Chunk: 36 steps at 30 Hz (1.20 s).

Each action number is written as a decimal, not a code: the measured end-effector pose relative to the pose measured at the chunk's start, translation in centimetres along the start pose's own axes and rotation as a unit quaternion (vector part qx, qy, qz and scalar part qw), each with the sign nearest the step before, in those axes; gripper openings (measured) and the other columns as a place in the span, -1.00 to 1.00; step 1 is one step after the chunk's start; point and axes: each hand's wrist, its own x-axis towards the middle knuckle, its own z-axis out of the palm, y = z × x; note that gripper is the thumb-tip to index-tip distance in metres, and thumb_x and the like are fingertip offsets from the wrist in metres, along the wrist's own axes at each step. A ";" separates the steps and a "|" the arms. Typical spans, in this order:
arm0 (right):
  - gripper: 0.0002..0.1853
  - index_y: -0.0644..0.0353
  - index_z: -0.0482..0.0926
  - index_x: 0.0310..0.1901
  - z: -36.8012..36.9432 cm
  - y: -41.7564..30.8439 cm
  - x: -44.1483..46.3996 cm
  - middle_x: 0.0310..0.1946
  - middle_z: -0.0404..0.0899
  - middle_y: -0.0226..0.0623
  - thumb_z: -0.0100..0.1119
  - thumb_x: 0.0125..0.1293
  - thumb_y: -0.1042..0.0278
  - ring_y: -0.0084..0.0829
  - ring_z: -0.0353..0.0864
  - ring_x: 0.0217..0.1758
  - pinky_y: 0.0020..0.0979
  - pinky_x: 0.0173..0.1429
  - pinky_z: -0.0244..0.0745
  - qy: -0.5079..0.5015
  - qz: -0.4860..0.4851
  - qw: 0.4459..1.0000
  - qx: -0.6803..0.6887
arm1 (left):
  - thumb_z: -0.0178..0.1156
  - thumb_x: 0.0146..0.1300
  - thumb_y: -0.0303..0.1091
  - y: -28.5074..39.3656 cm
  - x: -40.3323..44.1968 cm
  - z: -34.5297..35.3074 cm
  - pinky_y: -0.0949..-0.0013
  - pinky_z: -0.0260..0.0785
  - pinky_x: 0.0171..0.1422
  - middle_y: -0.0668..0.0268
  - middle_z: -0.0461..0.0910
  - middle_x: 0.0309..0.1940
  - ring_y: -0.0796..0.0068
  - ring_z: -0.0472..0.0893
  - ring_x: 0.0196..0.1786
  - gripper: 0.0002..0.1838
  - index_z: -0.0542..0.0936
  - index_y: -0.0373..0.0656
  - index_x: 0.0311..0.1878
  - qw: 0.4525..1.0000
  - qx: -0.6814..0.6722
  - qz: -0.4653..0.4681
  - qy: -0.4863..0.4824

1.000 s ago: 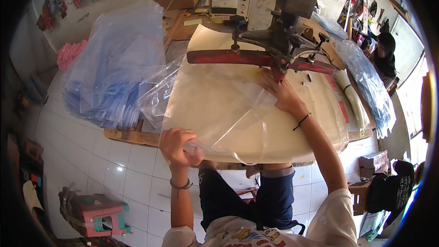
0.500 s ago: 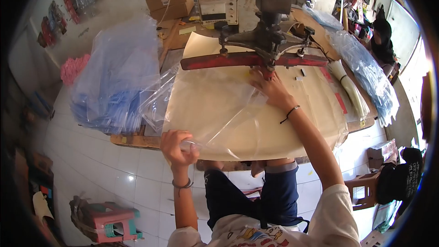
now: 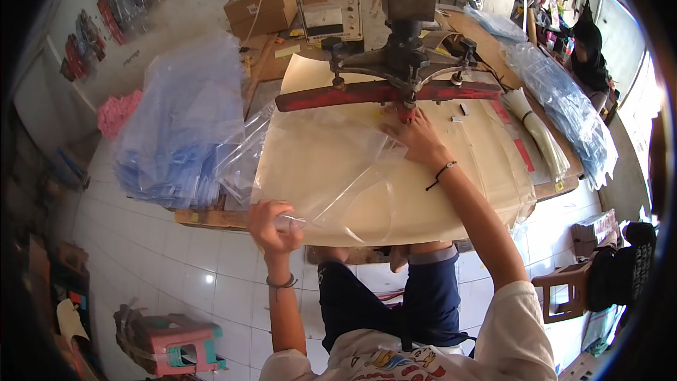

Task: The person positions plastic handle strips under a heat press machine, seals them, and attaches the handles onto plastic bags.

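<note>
- Clear plastic film (image 3: 367,169) lies over a cream sheet (image 3: 302,74) that runs beneath the red press bar (image 3: 370,92); most of the film is on my side of that bar.
- My left hand (image 3: 275,226), nearer me than the bar's left end, is curled with a bunched edge of the film between thumb and fingers.
- My right hand (image 3: 422,142) rests palm down just my side of the bar's middle, fingers reaching towards it; the fingertips are blurred, so I cannot tell whether they pinch the film or only press it.
- To the left of the bar is a pile of bluish plastic sleeves (image 3: 180,120); to its right, a banded bundle of pale strips (image 3: 537,130).
- As I judge it, I am at the step of lining up and smoothing the film under the bar.
- The next move calls for an even pull from the left, no creases, and right fingers well clear of the bar.
- Against a second ago, my view has shifted slightly; both hands keep nearly the same places relative to the bar, and the film shows little change.
</note>
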 end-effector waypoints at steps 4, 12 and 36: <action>-0.38 -0.34 0.56 0.28 -0.1 0.2 0.0 0.42 0.37 -0.24 0.28 0.15 0.41 0.00 0.31 0.42 -0.03 0.46 0.25 0.009 -0.009 1.000 -0.010 | 0.16 0.20 -0.05 0.1 0.0 0.1 0.20 0.34 -0.19 0.27 0.65 -0.43 0.18 0.59 -0.36 -0.70 0.59 -0.12 -0.34 1.000 0.002 0.005 0.002; -0.41 -0.39 0.57 0.25 -0.3 -0.3 0.2 0.44 0.35 -0.26 0.30 0.15 0.37 0.03 0.32 0.41 0.01 0.41 0.29 -0.028 0.013 0.999 -0.024 | 0.19 0.21 -0.01 0.1 0.1 0.0 0.22 0.32 -0.19 0.30 0.64 -0.44 0.22 0.60 -0.37 -0.68 0.59 -0.10 -0.34 1.000 0.000 -0.010 -0.002; -0.55 -0.42 0.64 0.12 -1.5 -1.1 0.2 0.37 0.42 -0.34 0.26 0.22 0.34 -0.03 0.32 0.41 -0.02 0.43 0.25 -0.033 0.050 0.998 -0.006 | 0.11 0.28 0.13 -0.2 -0.4 0.4 0.18 0.37 -0.18 0.24 0.65 -0.45 0.16 0.62 -0.36 -0.54 0.58 -0.15 -0.36 1.000 0.007 -0.005 0.010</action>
